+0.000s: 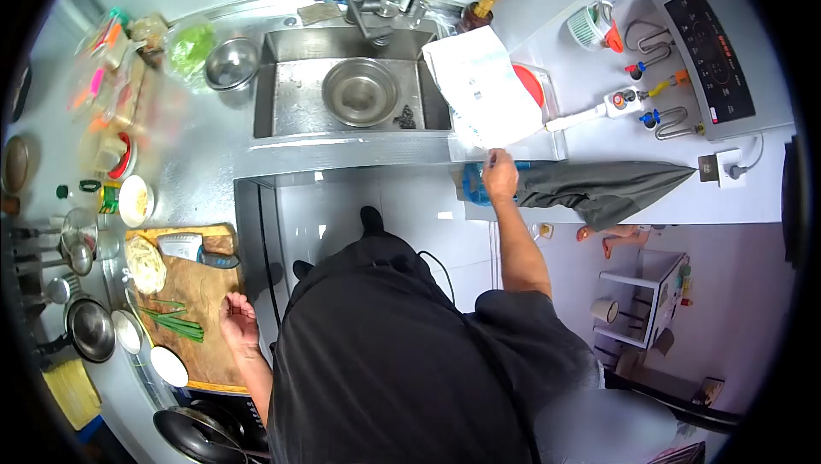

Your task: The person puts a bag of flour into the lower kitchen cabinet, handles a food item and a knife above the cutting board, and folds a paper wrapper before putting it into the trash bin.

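Observation:
My right hand (500, 177) is at the counter's front edge to the right of the sink, its fingers pinched at the lower corner of a white sheet (483, 92). That sheet partly covers a red round item (528, 85). A blue item (475, 184) hangs beside the hand, next to a dark grey cloth (599, 189). My left hand (239, 323) is held half curled and empty by the right edge of a wooden cutting board (205, 293). On the board are a knife (181, 247), green stalks (178, 324) and a pale round vegetable (146, 265).
The steel sink (295, 109) holds a metal bowl (360, 92). Another metal bowl (232, 64) stands left of it, near green vegetables in a bag (193, 49). A black wok (192, 437) is at the lower left. Part of another person's legs (614, 237) shows at right.

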### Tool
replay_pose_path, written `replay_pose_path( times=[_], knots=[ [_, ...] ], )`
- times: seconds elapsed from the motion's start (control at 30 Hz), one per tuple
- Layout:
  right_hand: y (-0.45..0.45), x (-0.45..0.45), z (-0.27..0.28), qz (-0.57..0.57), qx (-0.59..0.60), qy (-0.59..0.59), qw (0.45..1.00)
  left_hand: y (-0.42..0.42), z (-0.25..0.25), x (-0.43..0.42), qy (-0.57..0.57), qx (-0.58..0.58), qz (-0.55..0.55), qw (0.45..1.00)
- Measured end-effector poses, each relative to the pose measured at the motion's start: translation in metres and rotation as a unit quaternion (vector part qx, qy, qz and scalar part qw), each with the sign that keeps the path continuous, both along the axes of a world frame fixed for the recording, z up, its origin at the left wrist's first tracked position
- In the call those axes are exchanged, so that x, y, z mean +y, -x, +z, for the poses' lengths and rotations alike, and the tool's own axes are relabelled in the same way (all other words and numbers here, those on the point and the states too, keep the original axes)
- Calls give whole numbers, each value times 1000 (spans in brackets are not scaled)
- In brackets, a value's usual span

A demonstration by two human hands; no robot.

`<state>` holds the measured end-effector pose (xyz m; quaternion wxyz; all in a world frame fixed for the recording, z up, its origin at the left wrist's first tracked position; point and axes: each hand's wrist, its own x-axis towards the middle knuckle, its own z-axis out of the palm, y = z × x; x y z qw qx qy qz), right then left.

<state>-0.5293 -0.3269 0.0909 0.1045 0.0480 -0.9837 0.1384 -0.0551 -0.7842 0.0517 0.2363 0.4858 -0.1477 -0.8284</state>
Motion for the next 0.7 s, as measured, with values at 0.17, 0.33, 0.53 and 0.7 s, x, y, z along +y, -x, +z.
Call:
replay_pose_path(
  times=[0.17, 0.33, 0.53, 0.7],
  knots=[
    [43, 31, 12, 102, -6, -46, 994, 72, 15, 36, -12, -24, -29, 999],
    [73, 9, -7, 107, -34, 27, 993, 146, 27, 65, 0, -54, -74, 996],
    [71, 12, -27, 46, -66, 54, 995, 209, 41, 88, 20, -37, -142, 989],
    [66, 12, -37, 8, -66, 25, 997, 235, 42, 82, 36, -51, -196, 979]
  ],
)
